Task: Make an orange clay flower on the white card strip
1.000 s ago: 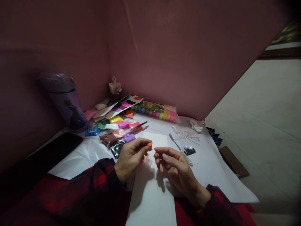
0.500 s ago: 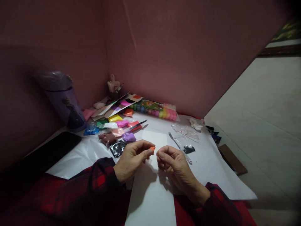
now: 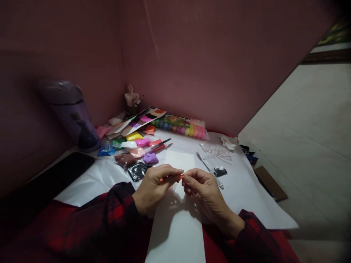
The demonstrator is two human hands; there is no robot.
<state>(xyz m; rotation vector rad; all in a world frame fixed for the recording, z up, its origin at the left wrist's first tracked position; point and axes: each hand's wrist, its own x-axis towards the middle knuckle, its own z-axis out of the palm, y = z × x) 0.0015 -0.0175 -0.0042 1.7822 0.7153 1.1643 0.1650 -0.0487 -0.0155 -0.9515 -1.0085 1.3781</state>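
Observation:
Pinched between the fingers of my left hand (image 3: 156,186) is a small lump of orange modelling clay (image 3: 180,178), mostly hidden by the fingers. My right hand (image 3: 204,188) has its thumb and forefinger closed on the right end of the same clay. Both hands are held above a white paper strip (image 3: 178,226), and their shadows fall across it. Just left of my left hand lies a black clay packet (image 3: 137,171). A fork (image 3: 210,170) lies beyond my right hand, beside a clear bag with some black clay (image 3: 220,172).
Several coloured clay packets (image 3: 134,136) lie at the back left, with a brush (image 3: 160,144) over them. Behind them are painted paper sheets (image 3: 145,119) and a pack of coloured clay (image 3: 181,127). A purple container (image 3: 79,117) stands left, near a black phone-like slab (image 3: 63,173).
My right fingertips have come up to the orange clay and closed on its end. My left fingers have straightened a little over it.

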